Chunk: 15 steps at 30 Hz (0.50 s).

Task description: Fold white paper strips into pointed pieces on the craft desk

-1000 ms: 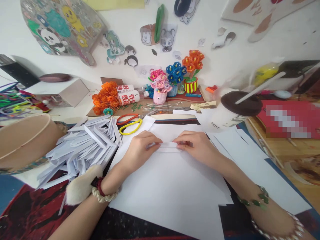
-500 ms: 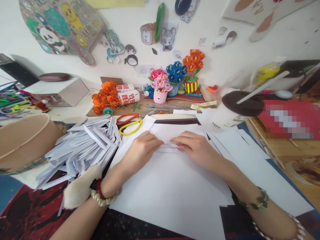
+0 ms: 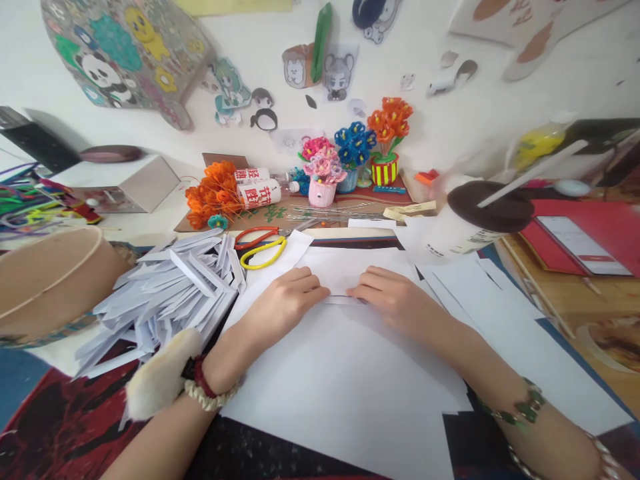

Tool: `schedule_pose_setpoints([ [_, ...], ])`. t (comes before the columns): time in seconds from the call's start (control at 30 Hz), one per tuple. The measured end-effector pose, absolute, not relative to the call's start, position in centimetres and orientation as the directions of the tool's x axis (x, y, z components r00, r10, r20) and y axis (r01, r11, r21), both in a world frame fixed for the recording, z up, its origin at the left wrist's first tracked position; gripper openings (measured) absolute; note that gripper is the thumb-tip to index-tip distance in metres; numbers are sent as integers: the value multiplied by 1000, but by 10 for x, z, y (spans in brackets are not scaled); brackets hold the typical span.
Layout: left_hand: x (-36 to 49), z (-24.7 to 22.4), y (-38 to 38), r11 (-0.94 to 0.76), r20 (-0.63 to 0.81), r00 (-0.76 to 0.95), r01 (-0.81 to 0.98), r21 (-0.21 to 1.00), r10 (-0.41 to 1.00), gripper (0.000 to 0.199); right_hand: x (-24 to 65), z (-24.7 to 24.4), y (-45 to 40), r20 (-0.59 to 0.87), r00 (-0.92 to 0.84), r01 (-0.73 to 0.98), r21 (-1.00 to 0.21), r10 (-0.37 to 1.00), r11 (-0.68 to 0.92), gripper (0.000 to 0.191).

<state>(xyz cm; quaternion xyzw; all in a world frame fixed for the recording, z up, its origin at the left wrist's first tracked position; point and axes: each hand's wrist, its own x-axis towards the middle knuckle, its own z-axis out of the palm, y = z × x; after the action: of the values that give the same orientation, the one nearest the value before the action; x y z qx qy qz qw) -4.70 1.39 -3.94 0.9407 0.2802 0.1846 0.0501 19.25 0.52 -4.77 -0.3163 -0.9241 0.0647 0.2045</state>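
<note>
A small piece of white paper with a folded edge lies on larger white sheets. My left hand pinches its left end, fingertips pressed together. At the right end, my right hand grips the same paper between thumb and fingers. The fingers partly cover the folded strip. Left of my left hand, a heap of folded white paper strips is piled up. Scissors with one red and one yellow handle lie just beyond that hand.
A lidded cup with a straw stands at the right, near more white sheets and a phone. Pots of craft flowers line the back. A round tan container sits far left.
Both hands keep their grip on the paper. The fingers have shifted slightly along the fold, and the folded flap now shows narrower below the fingertips.
</note>
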Motion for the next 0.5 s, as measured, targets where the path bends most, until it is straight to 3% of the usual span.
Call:
schedule_pose_setpoints([
  [0.23, -46, -34, 10, -855, 271, 816, 515, 58, 510, 23, 192, -43, 0, 335, -780, 538, -73, 528, 840, 38],
  [0.5, -37, -30, 1, -801, 295, 769, 599, -23, 567, 23, 189, -45, -3, 363, -699, 596, -181, 616, 783, 29],
])
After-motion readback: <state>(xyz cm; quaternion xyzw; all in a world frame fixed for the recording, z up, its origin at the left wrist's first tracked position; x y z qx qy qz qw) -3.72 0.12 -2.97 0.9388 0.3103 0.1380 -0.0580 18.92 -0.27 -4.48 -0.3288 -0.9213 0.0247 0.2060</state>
